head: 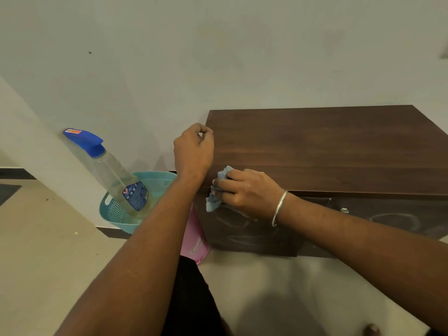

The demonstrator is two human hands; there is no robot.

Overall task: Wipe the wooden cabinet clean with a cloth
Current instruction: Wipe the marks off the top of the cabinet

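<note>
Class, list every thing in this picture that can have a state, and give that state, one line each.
Blue cloth: bunched, pressed against cabinet front.
Right hand: grips the cloth.
Left hand: curled at the cabinet's top corner.
Wooden cabinet: front streaked with wipe marks.
Spray bottle: capped, leaning in the basket.
Teal basket: tilted, holding the bottle.
</note>
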